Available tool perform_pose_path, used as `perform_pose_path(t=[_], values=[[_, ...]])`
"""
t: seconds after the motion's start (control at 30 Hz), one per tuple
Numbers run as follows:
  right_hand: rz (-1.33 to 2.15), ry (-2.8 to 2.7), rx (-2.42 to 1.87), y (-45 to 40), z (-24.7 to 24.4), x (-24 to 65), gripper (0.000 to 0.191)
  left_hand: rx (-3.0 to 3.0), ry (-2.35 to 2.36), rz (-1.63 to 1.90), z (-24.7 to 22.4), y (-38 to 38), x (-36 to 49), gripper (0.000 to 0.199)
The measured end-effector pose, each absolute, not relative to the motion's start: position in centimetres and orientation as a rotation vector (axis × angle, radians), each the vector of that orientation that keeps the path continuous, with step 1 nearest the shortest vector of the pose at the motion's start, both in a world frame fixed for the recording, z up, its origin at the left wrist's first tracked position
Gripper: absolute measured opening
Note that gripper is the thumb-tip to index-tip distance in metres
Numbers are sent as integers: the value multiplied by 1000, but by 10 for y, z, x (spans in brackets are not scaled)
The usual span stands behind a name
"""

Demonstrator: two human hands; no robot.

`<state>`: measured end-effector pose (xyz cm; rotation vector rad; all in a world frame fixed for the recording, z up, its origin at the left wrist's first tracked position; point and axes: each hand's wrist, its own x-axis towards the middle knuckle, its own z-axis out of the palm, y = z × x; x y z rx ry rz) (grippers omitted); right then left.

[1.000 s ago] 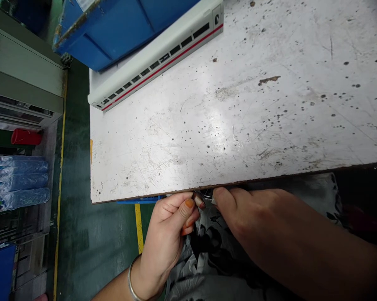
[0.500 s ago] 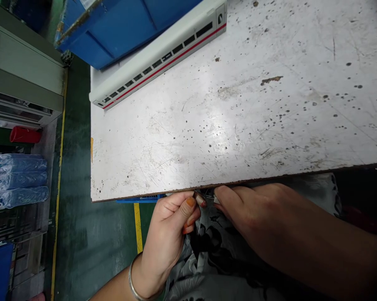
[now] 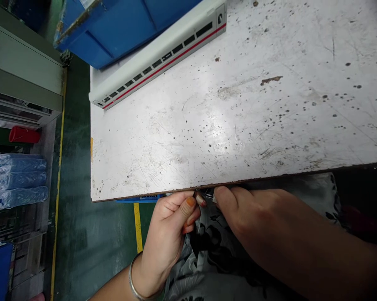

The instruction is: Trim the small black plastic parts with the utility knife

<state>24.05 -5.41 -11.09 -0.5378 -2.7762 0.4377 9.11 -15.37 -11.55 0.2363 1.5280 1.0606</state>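
Below the front edge of the white table (image 3: pixel 188 138), my left hand (image 3: pixel 172 234) is closed, its thumb pressed on the curled fingers. A small brownish piece (image 3: pixel 200 199) shows at its fingertips; how it is held is unclear. Just to the right, my right hand (image 3: pixel 257 217) is closed too, thumb and finger together at the table edge, by a small whitish bit (image 3: pixel 214 200) that I cannot make out. Patterned grey and black cloth (image 3: pixel 213 246) lies under both hands. A silver bangle (image 3: pixel 133 280) circles my left wrist.
A long white train-car model (image 3: pixel 160 62) with a red stripe lies at the table's back left, beside a large blue bin (image 3: pixel 122 33). Off to the left, a green floor (image 3: pixel 81 234) with yellow lines, a red bucket (image 3: pixel 24 134) and plastic-wrapped bottles (image 3: pixel 21 179) are visible.
My right hand has shifted very slightly, its wrist and forearm a little lower. My left hand stays in the same place.
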Motion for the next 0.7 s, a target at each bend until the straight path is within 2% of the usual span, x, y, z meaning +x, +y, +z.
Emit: perform_pose_path(t=[0.23,0.43,0.7], values=[[409,-2738,-589,-60,-119,242,20,248,1398,1060,-115,-156,82,28],[627,-2773,-635,-60,-128,246,23,203,1222,1073,-108,-159,73,29],[839,-2877,-782,-61,-132,249,18,122,1170,1098,-102,-159,75,27]])
